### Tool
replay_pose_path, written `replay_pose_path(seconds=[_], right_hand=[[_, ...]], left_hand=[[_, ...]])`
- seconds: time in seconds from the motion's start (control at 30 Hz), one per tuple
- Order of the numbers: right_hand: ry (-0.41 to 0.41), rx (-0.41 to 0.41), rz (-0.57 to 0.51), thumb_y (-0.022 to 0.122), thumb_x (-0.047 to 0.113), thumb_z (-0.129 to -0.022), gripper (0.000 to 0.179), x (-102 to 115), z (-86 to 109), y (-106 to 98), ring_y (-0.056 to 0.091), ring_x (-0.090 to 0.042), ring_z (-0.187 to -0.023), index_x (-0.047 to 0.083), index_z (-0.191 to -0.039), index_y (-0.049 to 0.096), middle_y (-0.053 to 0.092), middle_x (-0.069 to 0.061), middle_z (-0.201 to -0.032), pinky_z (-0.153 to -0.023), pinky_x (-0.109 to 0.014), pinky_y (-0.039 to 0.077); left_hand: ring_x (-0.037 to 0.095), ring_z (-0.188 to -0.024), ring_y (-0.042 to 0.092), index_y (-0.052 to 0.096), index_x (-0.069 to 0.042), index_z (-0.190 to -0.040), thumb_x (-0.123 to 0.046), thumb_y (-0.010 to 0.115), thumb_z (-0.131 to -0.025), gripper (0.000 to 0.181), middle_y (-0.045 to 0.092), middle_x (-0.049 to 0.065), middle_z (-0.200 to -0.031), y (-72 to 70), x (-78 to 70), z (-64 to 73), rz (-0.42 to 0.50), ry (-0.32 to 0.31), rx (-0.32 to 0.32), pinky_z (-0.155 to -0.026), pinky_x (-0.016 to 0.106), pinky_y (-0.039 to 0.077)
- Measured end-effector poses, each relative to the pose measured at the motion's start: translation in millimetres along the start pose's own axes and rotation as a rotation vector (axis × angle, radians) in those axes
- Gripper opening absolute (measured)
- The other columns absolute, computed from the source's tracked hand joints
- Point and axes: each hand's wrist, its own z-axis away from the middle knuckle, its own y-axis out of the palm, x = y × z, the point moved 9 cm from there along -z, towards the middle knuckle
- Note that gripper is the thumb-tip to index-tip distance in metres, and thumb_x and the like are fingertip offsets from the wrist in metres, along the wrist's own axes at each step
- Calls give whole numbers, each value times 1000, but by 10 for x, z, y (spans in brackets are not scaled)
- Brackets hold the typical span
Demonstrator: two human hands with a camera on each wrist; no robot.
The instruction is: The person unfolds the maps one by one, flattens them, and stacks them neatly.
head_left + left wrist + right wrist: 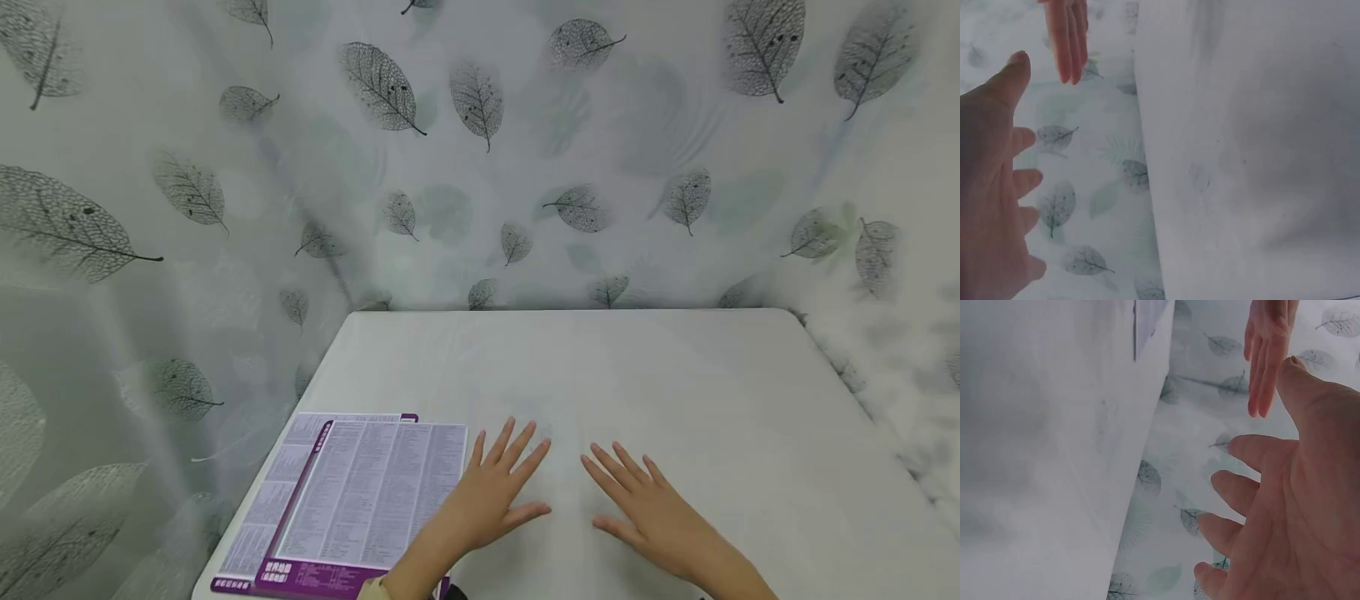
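My left hand (491, 496) is held over the white table (637, 375) with its fingers straight and spread, holding nothing. Across from it, my right hand (648, 521) has its fingers spread too, and nothing is in it. Both wrist views show the palms hovering above the tabletop, apart from each other. Nearest to the left hand lies a purple-edged printed sheet (375, 492), covered in columns of small text. Under it, a second printed sheet (277, 492) sticks out at the left and top. The left forearm crosses the upper sheet's lower right corner.
Behind the table and on both sides hangs a pale leaf-patterned covering (450, 192). The table's far edge (570, 311) meets it. A small dark object (455, 592) shows beside the left wrist at the bottom.
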Motion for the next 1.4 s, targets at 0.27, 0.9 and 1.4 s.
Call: replay_pose_path(seconds=[0.27, 0.9, 1.4], right_hand=[[2, 2, -18, 47, 51, -93, 66, 5, -35, 53, 16, -33, -138, 18, -148, 31, 23, -3, -152, -109, -40, -6], [56, 64, -128, 50, 50, -93, 68, -26, -151, 325, 13, -30, -139, 21, -149, 26, 19, -1, -153, -108, -53, 5], [46, 158, -140, 51, 44, -94, 64, 8, -170, 551, 19, -34, -137, 8, -145, 36, 27, -10, -150, -104, -61, 12]], left_hand=[[47, -135, 7, 26, -10, -148, -47, 69, -81, 89, 11, 18, -153, -13, 488, 61, -20, -331, -195, -94, 71, 21], [61, -123, 22, 30, 10, -140, -53, 73, -73, 101, 21, 39, -141, 629, 1226, 617, 54, -851, -11, -84, 74, 30], [59, -125, 21, 35, 12, -137, -40, 58, -90, 74, 26, 38, -139, 926, 1180, 590, 129, -835, 102, -89, 71, 29]])
